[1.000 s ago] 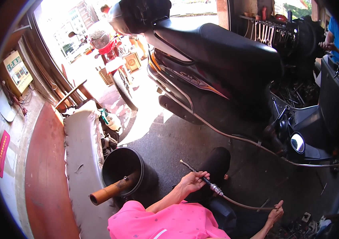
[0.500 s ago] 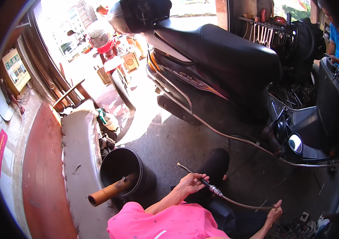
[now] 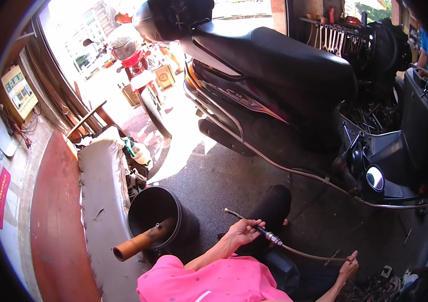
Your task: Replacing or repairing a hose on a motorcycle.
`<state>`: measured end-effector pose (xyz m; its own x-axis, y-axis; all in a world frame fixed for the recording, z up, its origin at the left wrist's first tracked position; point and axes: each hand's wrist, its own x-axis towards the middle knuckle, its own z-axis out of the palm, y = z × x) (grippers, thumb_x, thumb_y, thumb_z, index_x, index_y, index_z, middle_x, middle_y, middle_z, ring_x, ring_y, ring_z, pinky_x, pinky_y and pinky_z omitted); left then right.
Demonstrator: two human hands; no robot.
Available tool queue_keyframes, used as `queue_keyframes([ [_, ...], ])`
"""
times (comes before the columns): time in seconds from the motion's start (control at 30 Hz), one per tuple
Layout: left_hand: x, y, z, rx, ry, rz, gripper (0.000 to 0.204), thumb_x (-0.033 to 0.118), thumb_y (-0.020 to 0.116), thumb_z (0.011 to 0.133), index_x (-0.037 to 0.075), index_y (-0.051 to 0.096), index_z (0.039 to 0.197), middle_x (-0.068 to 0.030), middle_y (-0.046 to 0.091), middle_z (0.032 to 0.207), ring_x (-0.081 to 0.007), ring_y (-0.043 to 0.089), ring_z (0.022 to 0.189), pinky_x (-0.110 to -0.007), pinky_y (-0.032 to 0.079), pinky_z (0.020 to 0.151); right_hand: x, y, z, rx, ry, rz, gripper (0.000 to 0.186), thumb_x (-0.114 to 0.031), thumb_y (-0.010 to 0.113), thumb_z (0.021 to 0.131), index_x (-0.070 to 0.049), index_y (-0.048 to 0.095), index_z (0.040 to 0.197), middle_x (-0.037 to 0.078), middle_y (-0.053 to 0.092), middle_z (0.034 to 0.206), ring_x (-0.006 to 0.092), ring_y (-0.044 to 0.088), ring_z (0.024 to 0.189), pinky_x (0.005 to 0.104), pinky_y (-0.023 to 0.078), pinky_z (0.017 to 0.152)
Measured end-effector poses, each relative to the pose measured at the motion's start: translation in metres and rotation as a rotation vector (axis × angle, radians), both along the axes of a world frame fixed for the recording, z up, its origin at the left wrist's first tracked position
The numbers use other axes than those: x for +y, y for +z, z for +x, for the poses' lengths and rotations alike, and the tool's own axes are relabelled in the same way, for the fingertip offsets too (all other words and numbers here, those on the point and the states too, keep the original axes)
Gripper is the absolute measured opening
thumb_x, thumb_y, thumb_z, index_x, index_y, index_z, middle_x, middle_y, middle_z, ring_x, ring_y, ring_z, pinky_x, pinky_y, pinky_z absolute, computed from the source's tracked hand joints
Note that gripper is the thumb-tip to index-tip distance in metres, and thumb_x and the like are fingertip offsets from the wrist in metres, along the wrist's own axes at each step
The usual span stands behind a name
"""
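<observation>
left hand (image 3: 245, 232) and right hand (image 3: 347, 268) pinch the hose (image 3: 302, 254), which slants down rightward between them, right seemingly at its end.

The left hand (image 3: 245, 232) pinches, its forearm (image 3: 210, 258) slanting up; the right hand (image 3: 348, 267), well apart, seems curled closed.

Lowered at two o'clock since a second ago: a co-worker's hand (image 3: 422, 72), now by the black panel (image 3: 416, 108).
</observation>
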<state>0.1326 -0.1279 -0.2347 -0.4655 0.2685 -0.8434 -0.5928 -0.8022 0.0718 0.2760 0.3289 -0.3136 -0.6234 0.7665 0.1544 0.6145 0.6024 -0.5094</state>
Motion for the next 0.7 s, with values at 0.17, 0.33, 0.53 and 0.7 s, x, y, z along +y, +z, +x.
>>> queue_keyframes([
  [0.17,0.0031,0.0000,0.0008,0.020,-0.005,-0.029,0.014,-0.003,0.054,0.092,-0.004,0.057,0.106,-0.0129,0.065,0.103,-0.0266,0.063,0.104,-0.040,0.051,0.096,-0.0036,0.0049,-0.0004,0.004,0.000,0.020,0.077,-0.058,0.028,0.100,0.002,0.073,0.082,0.021,0.069,0.078,0.0421,0.065,0.078,0.0493,0.049,0.070],
  [0.33,0.0032,0.0008,0.0008,0.026,-0.016,-0.034,0.012,-0.003,0.054,0.092,-0.004,0.057,0.104,-0.0122,0.065,0.100,-0.0258,0.065,0.099,-0.040,0.053,0.092,-0.0059,0.0095,-0.0005,-0.011,0.003,-0.021,0.081,-0.061,0.027,0.099,0.004,0.071,0.082,0.022,0.069,0.078,0.0417,0.065,0.080,0.0477,0.049,0.073],
  [0.53,0.0021,0.0009,0.0050,0.007,-0.005,-0.023,0.011,-0.003,0.054,0.092,-0.003,0.057,0.103,-0.0112,0.065,0.100,-0.0255,0.064,0.100,-0.039,0.053,0.093,-0.0048,0.0068,-0.0009,0.004,0.020,-0.024,0.081,-0.061,0.028,0.099,0.006,0.070,0.082,0.024,0.068,0.077,0.0416,0.064,0.079,0.0462,0.049,0.073],
  [0.7,0.0040,0.0019,0.0004,-0.002,-0.023,-0.029,0.011,-0.002,0.054,0.093,-0.003,0.057,0.103,-0.0109,0.064,0.101,-0.0247,0.064,0.100,-0.038,0.053,0.094,-0.0008,0.0009,-0.0008,0.032,0.008,-0.038,0.074,-0.055,0.032,0.101,0.006,0.071,0.083,0.023,0.068,0.077,0.0417,0.064,0.075,0.0476,0.049,0.071],
])
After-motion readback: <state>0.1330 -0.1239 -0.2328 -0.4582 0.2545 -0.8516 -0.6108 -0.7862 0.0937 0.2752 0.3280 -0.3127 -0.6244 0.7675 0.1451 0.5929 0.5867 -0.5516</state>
